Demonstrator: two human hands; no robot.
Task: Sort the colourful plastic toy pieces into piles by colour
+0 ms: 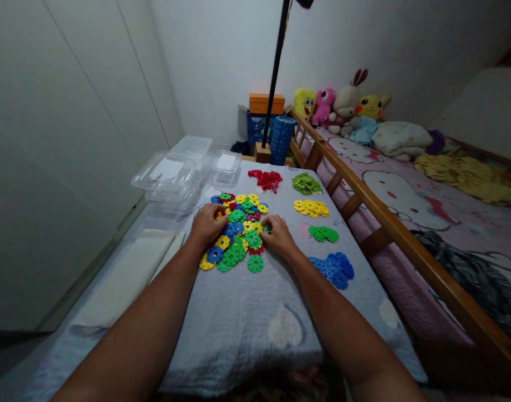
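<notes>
A mixed heap of notched plastic interlocking discs (237, 229) in green, blue, yellow and red lies in the middle of the cloth-covered table. My left hand (207, 226) rests at the heap's left edge with curled fingers; what its fingertips hold, if anything, is hidden among the discs. At the right edge my right hand (279, 234) has thumb and fingers bent together over the discs, and its grip is too small to make out. One green disc (256, 263) lies at the heap's near edge.
On the right are single-colour piles: red pieces (267, 180), light green pieces (306, 183), yellow discs (311, 208), green discs (323, 233) and blue discs (334, 269). Clear plastic boxes (171, 178) and folded cloth (129, 273) sit left. A wooden bed rail (364, 192) borders the table.
</notes>
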